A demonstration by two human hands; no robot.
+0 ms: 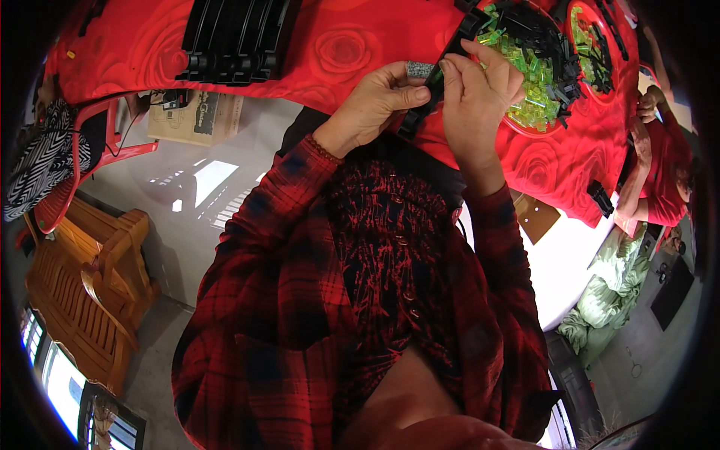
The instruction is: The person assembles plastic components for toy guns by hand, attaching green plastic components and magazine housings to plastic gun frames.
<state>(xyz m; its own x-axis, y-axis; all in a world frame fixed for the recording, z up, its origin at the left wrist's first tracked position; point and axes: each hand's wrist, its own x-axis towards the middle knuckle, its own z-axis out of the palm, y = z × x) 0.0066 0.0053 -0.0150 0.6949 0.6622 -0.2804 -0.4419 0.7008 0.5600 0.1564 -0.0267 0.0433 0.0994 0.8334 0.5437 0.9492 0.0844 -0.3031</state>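
Observation:
My left hand (pixel 379 103) is closed on a long black plastic strip (pixel 421 114), thumb along its near part. A grey speckled band (pixel 418 70) shows at that hand's index finger; whether it is a wrap or a separate piece I cannot tell. My right hand (pixel 480 94) pinches at the same strip, farther up its length; anything small between those fingertips is hidden. The strip slants from near my lap up toward the far right. Just beyond my right hand lies a heap of clear yellow-green plastic pieces (pixel 534 88) beside small black pieces (pixel 544 37).
Several black curved strips (pixel 236 37) lie side by side on the red rose-patterned tablecloth (pixel 341 49). A second red tray (pixel 600 96) holds similar pieces at the right. Another person's arm (pixel 634 176) is at the table's right edge. A cardboard box (pixel 184 120) and a red chair (pixel 82 161) stand left.

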